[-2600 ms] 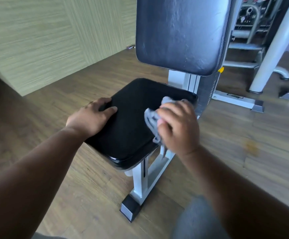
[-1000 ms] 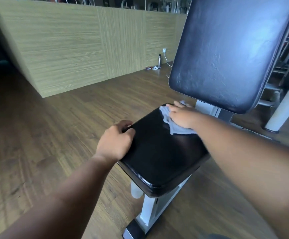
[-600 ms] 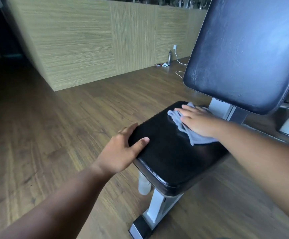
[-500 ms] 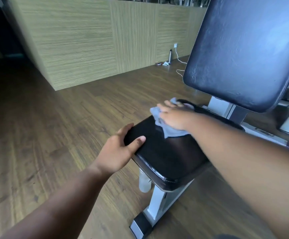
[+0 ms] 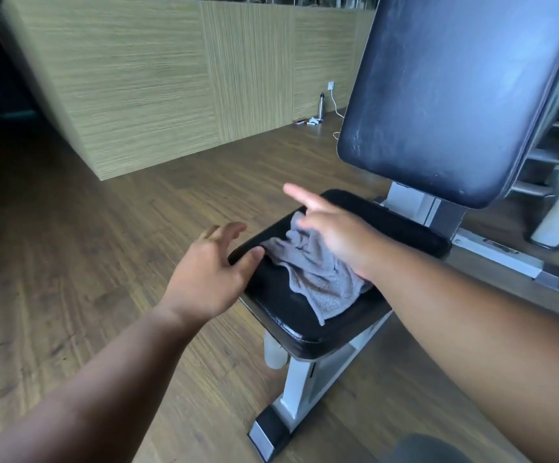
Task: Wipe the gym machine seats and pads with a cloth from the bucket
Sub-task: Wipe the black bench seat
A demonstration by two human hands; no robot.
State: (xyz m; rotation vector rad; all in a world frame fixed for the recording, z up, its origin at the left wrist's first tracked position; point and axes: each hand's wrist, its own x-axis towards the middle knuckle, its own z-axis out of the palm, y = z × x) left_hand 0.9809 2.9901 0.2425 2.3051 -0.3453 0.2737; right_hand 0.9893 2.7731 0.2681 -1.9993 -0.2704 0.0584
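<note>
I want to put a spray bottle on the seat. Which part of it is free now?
The seat is bare at its back, between the right hand and the backrest. The grey cloth and left hand crowd the middle and front-left.

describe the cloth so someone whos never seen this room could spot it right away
Find the white-framed gym bench with the big dark back pad. Below it is the black seat pad; the grey cloth lies crumpled on top, partly under the right hand. It is the only pale, soft, wrinkled thing on that glossy black surface.
</note>
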